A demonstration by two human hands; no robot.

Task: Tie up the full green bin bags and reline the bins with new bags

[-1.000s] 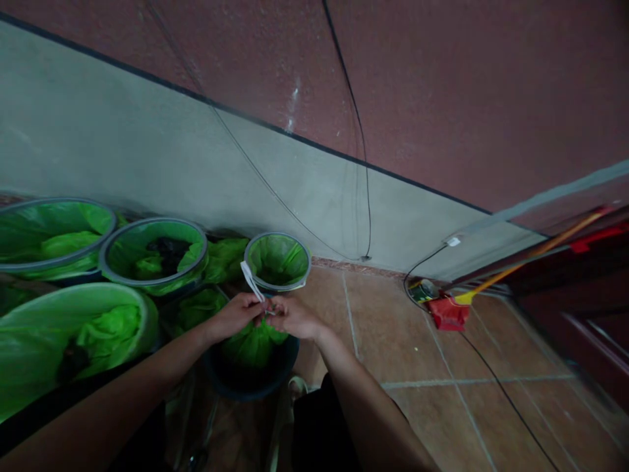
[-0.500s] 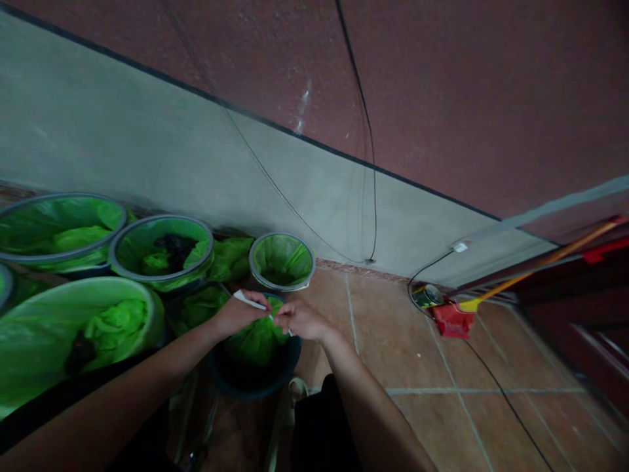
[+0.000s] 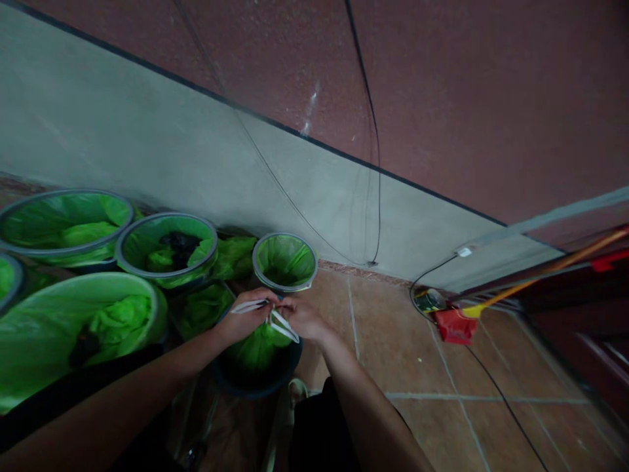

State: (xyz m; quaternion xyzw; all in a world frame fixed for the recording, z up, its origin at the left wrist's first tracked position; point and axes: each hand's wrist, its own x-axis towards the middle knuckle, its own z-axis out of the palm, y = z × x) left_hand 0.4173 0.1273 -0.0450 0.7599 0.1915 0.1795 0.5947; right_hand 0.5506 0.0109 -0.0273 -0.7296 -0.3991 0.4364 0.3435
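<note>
- Maroon and grey wall [image 3: 442, 111] boxes you in on the far side, but it's well apart from where you're working, so no scraping worries.
- Tile floor [image 3: 393, 351] opens out to the right, so I'd swing that way. Snags over there: a black cable [image 3: 501, 391] running toward the near right and a red dustpan [image 3: 456, 326] by the wall.
- Left is the tight side tbh. That fat green-lined bin [image 3: 160, 308] has its rim just beside your left forearm [image 3: 171, 373], so mind the elbow.
- Dark bin [image 3: 280, 375] sits right under your left hand [image 3: 250, 316] and right hand [image 3: 301, 317], with a grey-rimmed bin [image 3: 295, 252] just beyond on the far side. I'd stay over the dark one.
- Green bag [image 3: 253, 354] is down in that dark bin, neck bunched up toward you. I'd hold it bunched and low so it doesn't gape.
- Both hands are closed up close together, pinching the white strip [image 3: 249, 306]. Can't tell which fingers have which end.
- That strip makes a slim loop to the right and lies flat by the left hand. I'd pull evenly, no jerks; thin stuff probably tears.
</note>
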